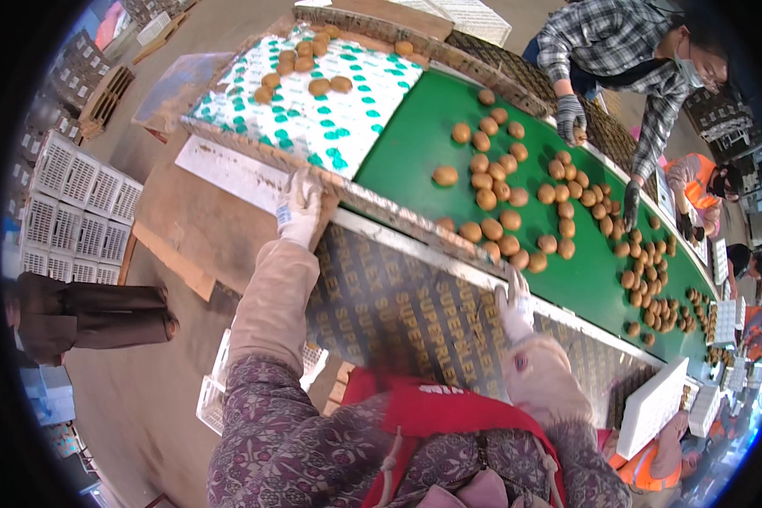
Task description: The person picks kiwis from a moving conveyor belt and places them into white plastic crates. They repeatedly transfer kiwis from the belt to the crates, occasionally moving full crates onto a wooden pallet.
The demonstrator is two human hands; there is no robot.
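My left hand (300,206), in a white glove, rests on the wooden side rail beside the sheet with green leaf prints (368,101). Farther right along the same rail (413,232), my right hand (515,298), also gloved, has its fingers at the edge; whether it grips the rail is not certain. Many kiwifruit (509,220) lie on the green conveyor belt (394,152), some close to my right fingertips. More kiwifruit (304,64) sit on the printed sheet at the belt's upper left end. No fruit is visible in either hand.
Across the belt, a co-worker in a checked shirt (609,38) reaches over with gloved hands, one holding a kiwifruit. A white foam tray (653,406) leans at the lower right. Other people work farther down. White crates (76,216) are stacked left, near a person in dark trousers (120,311).
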